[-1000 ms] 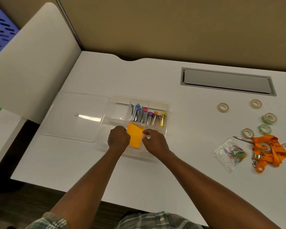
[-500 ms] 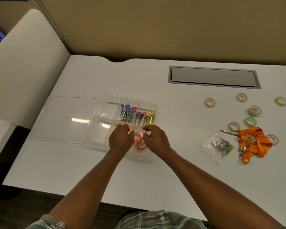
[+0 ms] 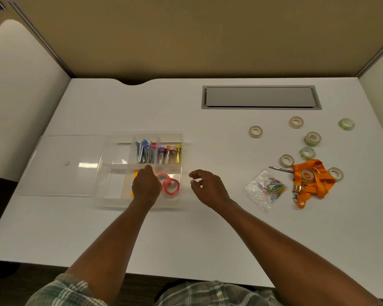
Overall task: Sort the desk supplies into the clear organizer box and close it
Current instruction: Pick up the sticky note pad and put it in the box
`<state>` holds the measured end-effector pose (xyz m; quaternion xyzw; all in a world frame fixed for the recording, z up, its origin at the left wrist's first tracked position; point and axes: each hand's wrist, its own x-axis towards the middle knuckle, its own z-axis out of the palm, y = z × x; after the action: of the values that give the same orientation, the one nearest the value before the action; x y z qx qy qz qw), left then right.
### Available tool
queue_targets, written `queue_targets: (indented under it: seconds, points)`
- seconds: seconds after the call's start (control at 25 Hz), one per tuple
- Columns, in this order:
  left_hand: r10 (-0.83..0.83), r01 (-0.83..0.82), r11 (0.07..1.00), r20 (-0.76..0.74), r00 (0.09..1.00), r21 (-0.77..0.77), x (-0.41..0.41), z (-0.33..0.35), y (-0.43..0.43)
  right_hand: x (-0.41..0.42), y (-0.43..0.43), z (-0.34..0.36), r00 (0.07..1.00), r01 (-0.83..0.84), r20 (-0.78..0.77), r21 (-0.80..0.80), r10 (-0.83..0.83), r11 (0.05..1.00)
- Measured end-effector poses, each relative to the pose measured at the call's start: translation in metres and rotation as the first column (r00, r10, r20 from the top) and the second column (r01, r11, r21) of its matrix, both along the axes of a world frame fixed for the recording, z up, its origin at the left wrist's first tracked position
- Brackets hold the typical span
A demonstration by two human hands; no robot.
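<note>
Pink tape rolls [image 3: 170, 186] sit in the clear organizer box [image 3: 111, 191]; orange lanyard [image 3: 314, 182], white desk [image 3: 186, 239], green plaid sleeves [image 3: 71, 292].

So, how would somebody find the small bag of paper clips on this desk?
Start from the grey cable hatch in the white desk and come towards the near edge. Left of the orange lanyard lies a clear plastic bag of coloured paper clips; it is flat, while the tape rolls around are round.
</note>
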<state>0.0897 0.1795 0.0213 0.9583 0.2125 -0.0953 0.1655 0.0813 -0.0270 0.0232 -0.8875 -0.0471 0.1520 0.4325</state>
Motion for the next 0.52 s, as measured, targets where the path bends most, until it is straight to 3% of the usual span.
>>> queue_targets:
  seconds: [0.12,0.24,0.36,0.52]
  points:
    - [0.077,-0.077,0.997,0.011,0.997,-0.002,0.001,0.005,-0.009,-0.002,-0.021,-0.002,1.000,0.027,-0.009,-0.005,-0.027,1.000]
    - [0.061,-0.073,0.994,0.141,0.988,0.077,0.001,0.012,-0.030,-0.003,-0.041,-0.002,0.998,0.063,-0.019,-0.004,-0.063,0.998]
    - [-0.109,0.081,0.991,0.284,0.953,0.108,0.004,0.014,-0.073,-0.004,-0.066,-0.003,0.994,0.102,-0.023,-0.010,-0.103,0.995]
    - [-0.295,0.320,0.947,0.350,0.889,-0.014,0.010,0.006,-0.147,-0.006,-0.105,-0.006,0.988,0.155,-0.004,-0.023,-0.155,0.988]
